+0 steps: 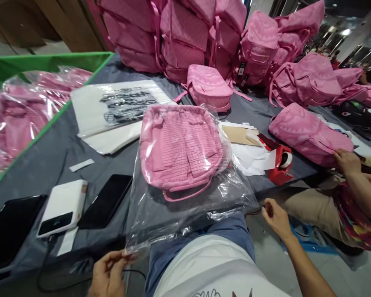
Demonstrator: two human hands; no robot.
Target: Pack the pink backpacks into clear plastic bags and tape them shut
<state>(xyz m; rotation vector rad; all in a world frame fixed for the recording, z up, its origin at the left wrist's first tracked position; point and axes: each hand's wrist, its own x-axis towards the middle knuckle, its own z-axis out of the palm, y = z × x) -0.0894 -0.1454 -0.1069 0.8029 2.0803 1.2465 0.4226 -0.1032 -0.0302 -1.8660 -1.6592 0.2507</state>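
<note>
A pink backpack (181,144) lies in a clear plastic bag (228,192) on the table in front of me, straps side up, its top handle toward me. The open end of the bag hangs over the table edge above my lap. My left hand (109,272) pinches the near left corner of the bag. At the near right corner, my right hand (276,218) has its fingers curled closed against the bag's edge; the exact contact there is hard to see.
Printed plastic bags (120,107), a white power bank (63,208), a dark phone (106,202) and a red tape dispenser (281,165) surround the backpack. Pink backpacks (185,37) are stacked behind. A green-edged bin (102,62) holds bagged ones. Another person's hand (348,163) touches a backpack (309,134).
</note>
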